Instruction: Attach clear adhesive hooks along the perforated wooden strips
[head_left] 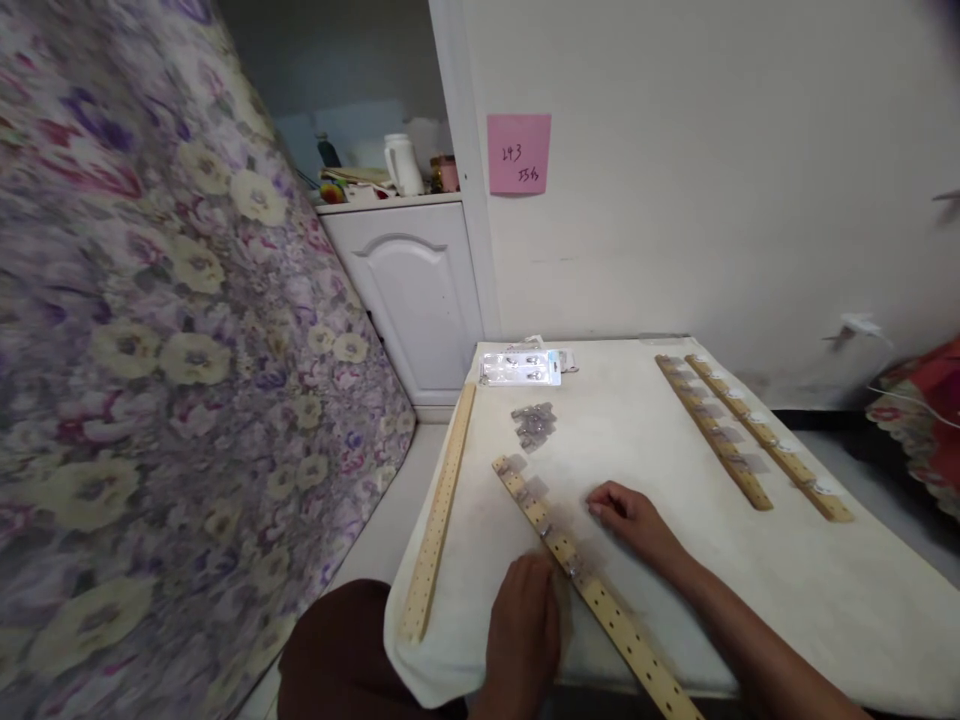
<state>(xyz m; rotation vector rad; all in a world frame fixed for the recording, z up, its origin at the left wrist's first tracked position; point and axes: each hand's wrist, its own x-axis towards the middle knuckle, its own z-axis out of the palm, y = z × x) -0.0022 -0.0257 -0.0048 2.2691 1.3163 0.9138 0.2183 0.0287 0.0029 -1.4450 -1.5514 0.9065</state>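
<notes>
A long perforated wooden strip (600, 598) lies diagonally on the white table (825, 590) in front of me. My left hand (523, 625) rests against its near-left side with fingers curled, touching the strip by a small clear piece. My right hand (630, 520) lies palm down just right of the strip, fingers bent toward it; whether it holds anything is hidden. A small heap of clear plastic pieces (534, 424) sits beyond the strip's far end.
Another perforated strip (439, 515) lies along the table's left edge. Two strips (712, 432) (769, 438) with clear pieces lie at the right. A blister pack (521, 367) sits at the far edge. Floral cloth (165, 350), white cabinet (416, 290), pink note (518, 153).
</notes>
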